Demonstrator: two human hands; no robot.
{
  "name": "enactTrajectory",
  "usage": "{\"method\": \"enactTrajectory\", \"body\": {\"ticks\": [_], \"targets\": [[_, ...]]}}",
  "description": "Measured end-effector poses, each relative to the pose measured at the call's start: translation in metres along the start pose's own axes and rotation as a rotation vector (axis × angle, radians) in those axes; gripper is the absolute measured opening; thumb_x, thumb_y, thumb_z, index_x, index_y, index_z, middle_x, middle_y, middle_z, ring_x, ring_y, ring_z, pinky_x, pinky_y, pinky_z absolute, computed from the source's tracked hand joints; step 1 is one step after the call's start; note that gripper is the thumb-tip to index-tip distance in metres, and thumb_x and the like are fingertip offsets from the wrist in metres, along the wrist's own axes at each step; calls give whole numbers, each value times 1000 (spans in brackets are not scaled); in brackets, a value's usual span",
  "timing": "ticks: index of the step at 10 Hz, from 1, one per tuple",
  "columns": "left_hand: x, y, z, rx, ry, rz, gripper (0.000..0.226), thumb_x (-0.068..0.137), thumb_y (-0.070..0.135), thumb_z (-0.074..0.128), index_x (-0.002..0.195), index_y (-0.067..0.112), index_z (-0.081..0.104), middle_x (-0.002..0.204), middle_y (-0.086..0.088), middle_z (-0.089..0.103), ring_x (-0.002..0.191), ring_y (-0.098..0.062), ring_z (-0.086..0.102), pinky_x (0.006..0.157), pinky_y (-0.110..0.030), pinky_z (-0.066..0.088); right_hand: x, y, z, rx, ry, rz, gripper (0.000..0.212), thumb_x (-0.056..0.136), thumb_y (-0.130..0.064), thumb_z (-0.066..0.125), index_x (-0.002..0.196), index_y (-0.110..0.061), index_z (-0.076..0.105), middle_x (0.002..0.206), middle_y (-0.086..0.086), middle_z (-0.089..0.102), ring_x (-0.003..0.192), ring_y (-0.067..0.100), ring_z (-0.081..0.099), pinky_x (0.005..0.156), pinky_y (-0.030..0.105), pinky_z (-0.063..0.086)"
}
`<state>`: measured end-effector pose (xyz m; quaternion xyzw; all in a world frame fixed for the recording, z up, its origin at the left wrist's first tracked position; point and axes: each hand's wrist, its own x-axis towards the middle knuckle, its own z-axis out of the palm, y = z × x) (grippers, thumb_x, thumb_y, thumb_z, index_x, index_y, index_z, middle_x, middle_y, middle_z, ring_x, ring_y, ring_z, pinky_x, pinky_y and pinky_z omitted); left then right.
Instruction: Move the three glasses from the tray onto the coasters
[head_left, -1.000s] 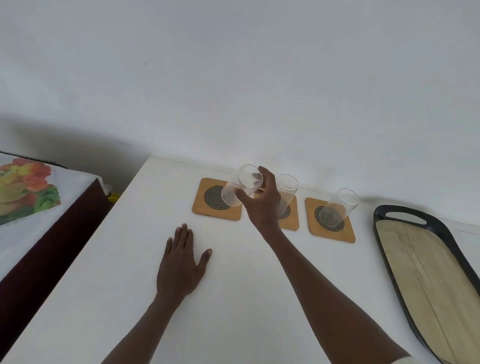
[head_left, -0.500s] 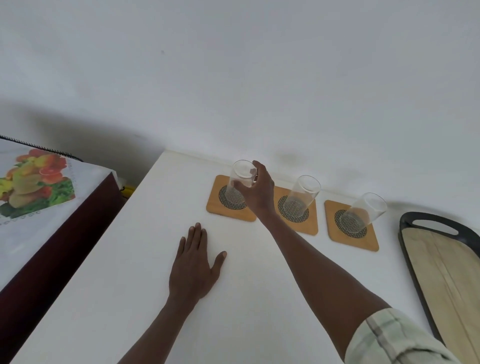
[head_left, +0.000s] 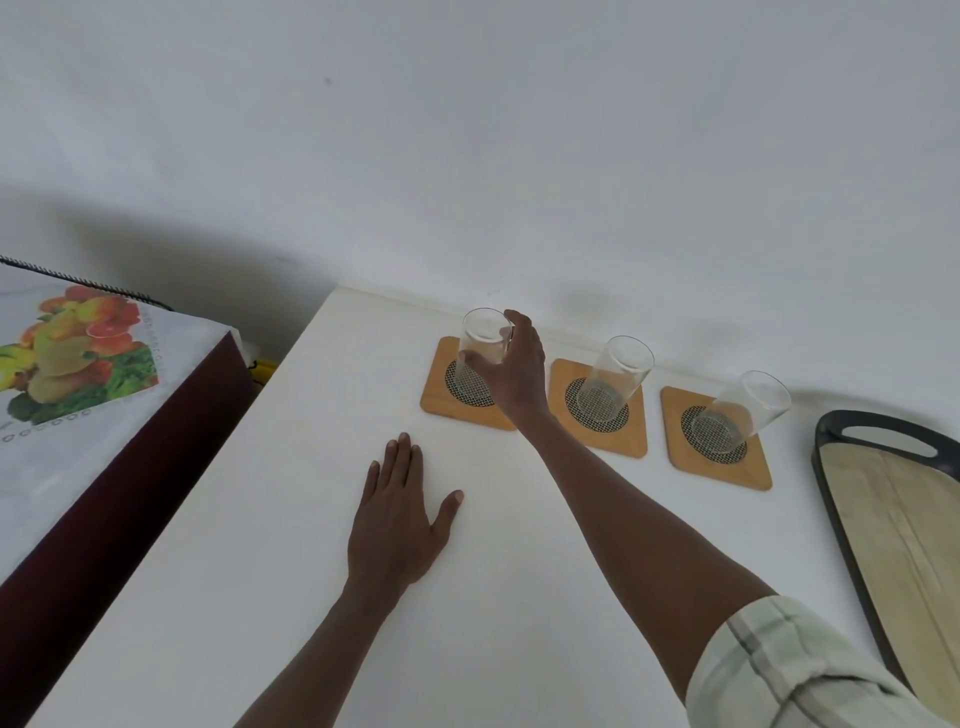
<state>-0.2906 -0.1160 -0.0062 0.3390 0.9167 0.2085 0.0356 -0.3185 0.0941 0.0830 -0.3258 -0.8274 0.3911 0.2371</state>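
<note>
Three square wooden coasters with dark mesh centres lie in a row near the wall. My right hand (head_left: 517, 371) is wrapped around a clear glass (head_left: 483, 338) that stands upright on the left coaster (head_left: 441, 397). A second glass (head_left: 615, 374) stands on the middle coaster (head_left: 631, 441). The third glass (head_left: 748, 410) is on the right coaster (head_left: 753, 470). My left hand (head_left: 400, 514) lies flat on the white table, fingers spread, holding nothing. The dark-rimmed wooden tray (head_left: 831, 452) at the right holds nothing in its visible part.
The white table (head_left: 260, 571) meets a pale wall just behind the coasters. At the left, a lower dark red piece of furniture (head_left: 104, 519) carries a cloth printed with fruit (head_left: 72, 348).
My right hand carried the tilted glass leftward and down and stood it upright on the left coaster. The view shifted, so everything sits further right. My left hand stayed flat.
</note>
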Motion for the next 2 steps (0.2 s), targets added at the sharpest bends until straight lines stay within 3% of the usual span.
{"method": "enactTrajectory", "body": {"ticks": [1,2], "targets": [[-1,-2,2,-9,6,-1,87,95,67,27,155,6,18,166,-7,9,153,-17,5,123,-32,5,2,2,0,4,4,-19,85,72,-32,85,141,-12,38,135,12,51,126,31,45,97,30,33],[-1,0,1,-17,-5,-12,88,94,69,25,156,7,16,166,-6,7,153,-17,3,122,-31,3,-3,-1,-1,27,22,-2,102,70,-42,85,148,-12,27,137,14,45,129,30,42,106,38,37]]}}
